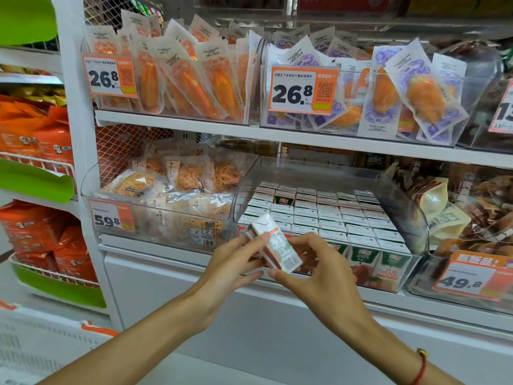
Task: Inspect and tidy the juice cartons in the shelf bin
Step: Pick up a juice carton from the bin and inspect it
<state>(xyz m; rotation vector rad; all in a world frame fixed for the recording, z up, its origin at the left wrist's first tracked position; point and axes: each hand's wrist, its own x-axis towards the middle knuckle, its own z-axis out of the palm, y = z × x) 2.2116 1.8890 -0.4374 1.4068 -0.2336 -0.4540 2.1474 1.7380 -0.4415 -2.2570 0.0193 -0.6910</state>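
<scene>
One juice carton (277, 247) is held tilted before the front wall of the shelf bin (410, 215), between the left hand (236, 262) and right hand (311, 270) (both touching it). Rows of cartons (333, 215) are packed inside, toward the shelf (305, 136) back.

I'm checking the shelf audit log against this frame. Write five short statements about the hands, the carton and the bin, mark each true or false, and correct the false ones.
1. Both hands hold one juice carton in front of the bin. True: the left hand and right hand both grip it.
2. The held carton stands upright. False: it is tilted, top toward the upper left.
3. The clear bin holds rows of cartons standing upright. True.
4. The cartons' bin sits on the top shelf. False: it is on the shelf below the bins with the 26.8 price tag.
5. The right wrist is bare. False: it wears a red cord bracelet.
</scene>
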